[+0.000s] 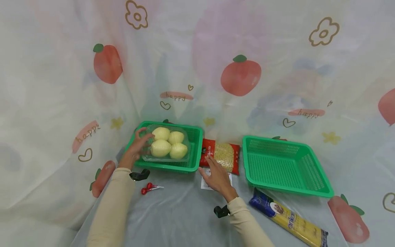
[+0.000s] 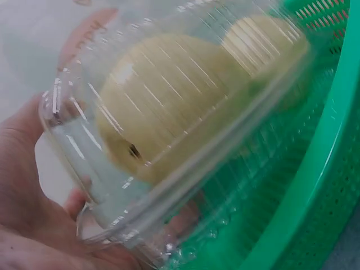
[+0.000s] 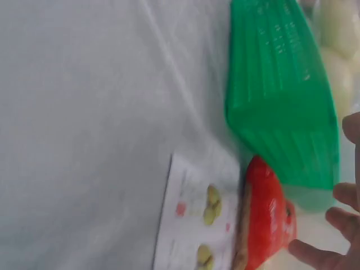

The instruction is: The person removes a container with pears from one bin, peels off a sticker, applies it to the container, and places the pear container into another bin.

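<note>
My left hand (image 1: pixel 137 145) grips the left end of a clear plastic fruit box (image 1: pixel 148 158). Several pale yellow round fruits (image 1: pixel 160 148) show through its ribbed lid. The box is over the left green basket (image 1: pixel 199 151); in the left wrist view it tilts above the basket's rim (image 2: pixel 315 194), and the thumb and fingers wrap its end. My right hand (image 1: pixel 217 175) holds nothing, its fingers spread in front of a red bag of small pasta (image 1: pixel 224 154). In the right wrist view only the fingertips (image 3: pixel 315 256) show, near the red bag (image 3: pixel 264 214).
A second green basket (image 1: pixel 321 178) stands on the right. Before it lies a long yellow and blue spaghetti packet (image 1: pixel 290 219). Two red lollipops (image 1: pixel 147 188) lie in front of the left basket. A printed card (image 1: pixel 206 185) is partly under my right hand. A patterned curtain (image 1: pixel 210 113) hangs behind.
</note>
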{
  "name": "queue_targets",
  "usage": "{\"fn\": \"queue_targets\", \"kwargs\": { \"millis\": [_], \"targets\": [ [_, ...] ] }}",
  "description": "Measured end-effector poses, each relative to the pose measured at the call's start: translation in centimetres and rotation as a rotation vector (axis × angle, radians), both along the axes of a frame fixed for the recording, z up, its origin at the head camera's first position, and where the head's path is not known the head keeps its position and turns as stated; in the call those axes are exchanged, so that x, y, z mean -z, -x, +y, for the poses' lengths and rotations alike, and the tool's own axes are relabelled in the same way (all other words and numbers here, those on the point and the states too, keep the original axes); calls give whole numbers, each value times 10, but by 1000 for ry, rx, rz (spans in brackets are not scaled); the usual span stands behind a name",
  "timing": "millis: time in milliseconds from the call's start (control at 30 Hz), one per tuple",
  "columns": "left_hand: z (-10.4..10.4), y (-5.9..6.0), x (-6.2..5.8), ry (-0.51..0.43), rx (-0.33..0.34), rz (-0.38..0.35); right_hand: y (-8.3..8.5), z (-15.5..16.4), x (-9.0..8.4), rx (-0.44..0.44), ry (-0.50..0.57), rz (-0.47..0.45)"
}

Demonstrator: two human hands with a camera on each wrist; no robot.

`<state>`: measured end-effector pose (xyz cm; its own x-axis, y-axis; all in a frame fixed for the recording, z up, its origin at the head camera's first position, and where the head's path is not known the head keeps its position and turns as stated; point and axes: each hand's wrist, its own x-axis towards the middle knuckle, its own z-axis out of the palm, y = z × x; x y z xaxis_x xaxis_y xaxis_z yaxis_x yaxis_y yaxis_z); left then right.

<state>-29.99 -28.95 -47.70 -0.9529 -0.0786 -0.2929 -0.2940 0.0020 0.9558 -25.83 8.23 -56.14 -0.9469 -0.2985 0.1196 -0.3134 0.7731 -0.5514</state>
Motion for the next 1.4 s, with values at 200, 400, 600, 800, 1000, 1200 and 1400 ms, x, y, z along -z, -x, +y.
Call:
{"fn": "queue_targets", "kwargs": {
  "millis": [200, 400, 600, 800, 1000, 1200, 1400],
  "targets": [
    [1, -24, -22, -32, 11, 80, 3, 22, 0, 52, -23, 21],
    [16, -58, -20, -41, 42, 158, -1, 49, 11, 65, -80, 22],
    [46, -102, -12, -50, 87, 179, -2, 75, 20, 91, -162, -7],
    [77, -149, 12, -76, 168, 161, -1, 90, 27, 61, -186, -59],
    [101, -177, 61, -107, 177, 98, 4, 99, 34, 36, -151, -119],
    [120, -181, 107, -176, 162, 64, 9, 98, 36, 18, -150, -165],
    [138, -168, 126, -174, 202, 88, 12, 95, 31, 56, -198, -216]
  ]
}}
